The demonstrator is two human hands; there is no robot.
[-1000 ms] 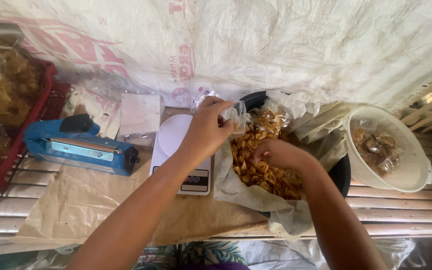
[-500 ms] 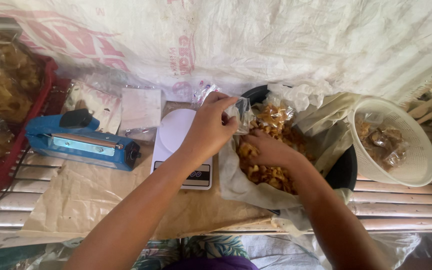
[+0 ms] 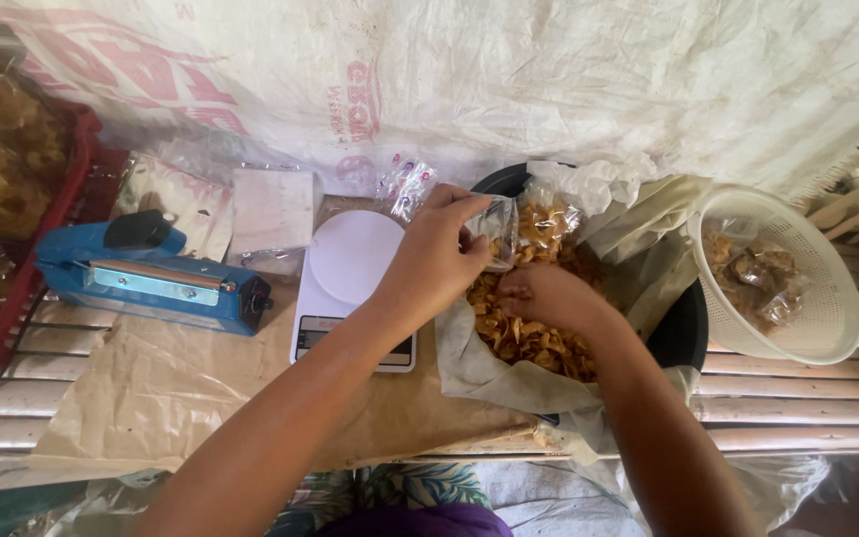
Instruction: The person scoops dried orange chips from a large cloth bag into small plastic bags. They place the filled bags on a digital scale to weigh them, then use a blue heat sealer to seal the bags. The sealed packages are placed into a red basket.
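Your left hand pinches the rim of a small clear plastic bag and holds it just above the pile of chips, at the far edge of the pile. The fingers are closed tight on the thin film. Your right hand lies palm down on the chips, directly below and beside the bag, with the fingers curled into the pile; I cannot tell if they grip any pieces. The two hands are very near each other, almost touching.

The chips are thin, curled and golden brown, with a dry, crisp look. They lie in a crumpled pale liner inside a round black basin. To the left, just beside the basin, stands a white kitchen scale with a smooth round plate. Further left lies a blue bag sealer on wrinkled brown paper. At the right, a white perforated plastic basket holds some darker pieces. Everything rests on a bench of bamboo slats.
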